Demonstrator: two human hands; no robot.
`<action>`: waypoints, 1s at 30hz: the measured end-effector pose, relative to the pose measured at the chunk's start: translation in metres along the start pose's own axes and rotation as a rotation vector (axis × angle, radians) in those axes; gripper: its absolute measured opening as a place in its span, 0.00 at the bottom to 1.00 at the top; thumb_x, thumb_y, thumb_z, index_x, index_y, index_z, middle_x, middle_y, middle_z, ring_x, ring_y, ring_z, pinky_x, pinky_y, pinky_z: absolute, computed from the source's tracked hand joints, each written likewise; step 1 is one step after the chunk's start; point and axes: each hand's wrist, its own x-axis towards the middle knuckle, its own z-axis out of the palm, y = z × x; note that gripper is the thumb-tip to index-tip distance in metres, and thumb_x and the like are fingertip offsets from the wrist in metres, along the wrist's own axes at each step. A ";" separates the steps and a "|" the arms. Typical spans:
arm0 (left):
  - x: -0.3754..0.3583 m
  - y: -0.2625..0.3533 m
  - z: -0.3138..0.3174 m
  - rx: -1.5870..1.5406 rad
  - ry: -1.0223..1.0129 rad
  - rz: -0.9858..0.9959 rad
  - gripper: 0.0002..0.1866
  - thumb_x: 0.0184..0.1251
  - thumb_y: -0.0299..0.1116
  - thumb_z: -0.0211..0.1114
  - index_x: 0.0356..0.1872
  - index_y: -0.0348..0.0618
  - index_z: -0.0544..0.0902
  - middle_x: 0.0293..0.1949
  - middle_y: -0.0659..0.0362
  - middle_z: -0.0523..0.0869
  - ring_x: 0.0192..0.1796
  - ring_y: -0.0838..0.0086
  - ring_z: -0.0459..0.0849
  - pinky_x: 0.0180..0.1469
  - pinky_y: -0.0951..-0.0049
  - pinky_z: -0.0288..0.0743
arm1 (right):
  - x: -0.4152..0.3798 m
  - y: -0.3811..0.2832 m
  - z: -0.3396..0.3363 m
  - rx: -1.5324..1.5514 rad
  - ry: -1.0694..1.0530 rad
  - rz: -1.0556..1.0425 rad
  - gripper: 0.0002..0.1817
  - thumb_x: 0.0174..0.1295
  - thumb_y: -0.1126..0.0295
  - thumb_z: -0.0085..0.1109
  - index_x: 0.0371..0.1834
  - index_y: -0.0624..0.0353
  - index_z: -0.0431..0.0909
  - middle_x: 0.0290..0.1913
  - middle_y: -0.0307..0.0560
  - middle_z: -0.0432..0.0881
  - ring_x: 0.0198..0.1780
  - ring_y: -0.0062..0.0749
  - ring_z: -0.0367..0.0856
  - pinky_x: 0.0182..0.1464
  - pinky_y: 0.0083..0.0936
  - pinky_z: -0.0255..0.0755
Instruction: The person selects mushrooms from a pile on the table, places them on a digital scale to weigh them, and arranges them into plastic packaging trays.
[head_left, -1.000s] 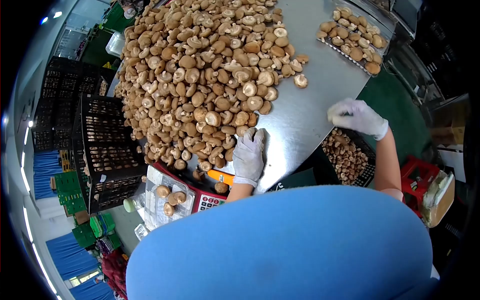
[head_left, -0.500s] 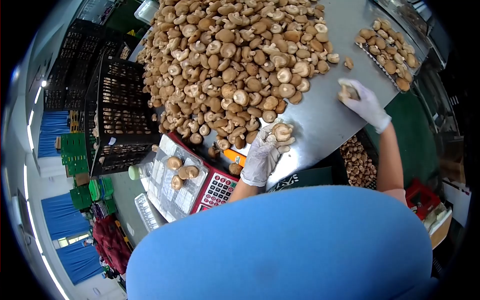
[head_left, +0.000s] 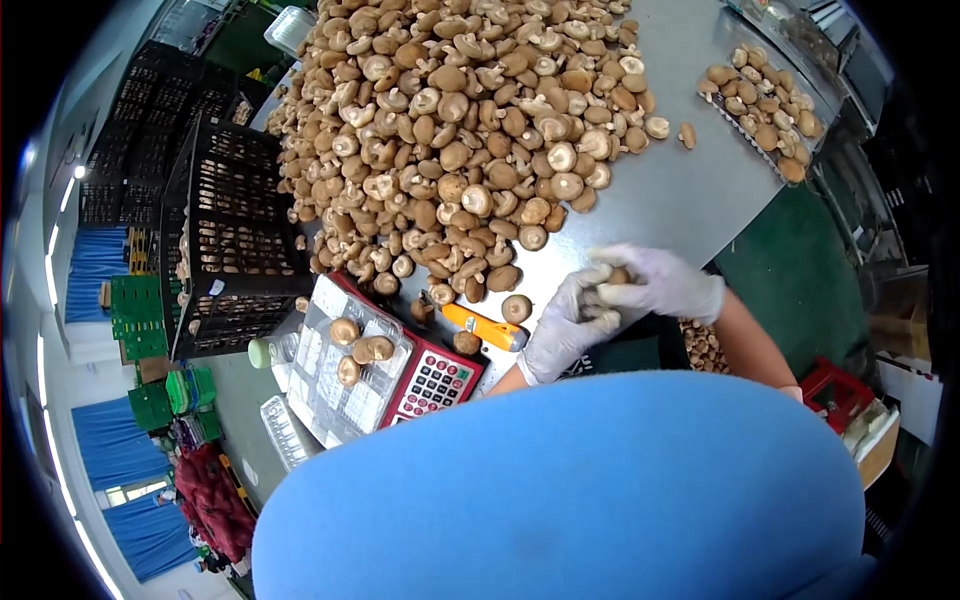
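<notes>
While a broad pile of mushrooms (head_left: 430, 150) covers much of the metal table (head_left: 690, 200), two gloved hands come together over one small mushroom (head_left: 620, 275)!

And it's right there between the gloves, near the table's close edge: the right hand (head_left: 665, 285) has its fingers curled about the brown cap, while the left hand (head_left: 568, 330) is cupped just beside it, though whether those fingers grip anything cannot be told. Over by the orange tool (head_left: 485, 327) lies a loose mushroom (head_left: 517, 308), with the red scale (head_left: 430, 382) beyond. A light piece, by the look of it, firm yet springy, easily bruised; a gentle pinch around the cap's rim should serve, since squeezing could split it or snap the stem.
</notes>
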 end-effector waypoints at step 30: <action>-0.010 -0.004 -0.033 -0.341 0.193 0.033 0.24 0.81 0.44 0.58 0.65 0.35 0.71 0.61 0.43 0.82 0.54 0.56 0.88 0.54 0.61 0.88 | 0.063 0.003 0.030 -0.148 0.219 -0.261 0.11 0.67 0.62 0.65 0.48 0.52 0.87 0.48 0.50 0.89 0.50 0.45 0.86 0.58 0.38 0.78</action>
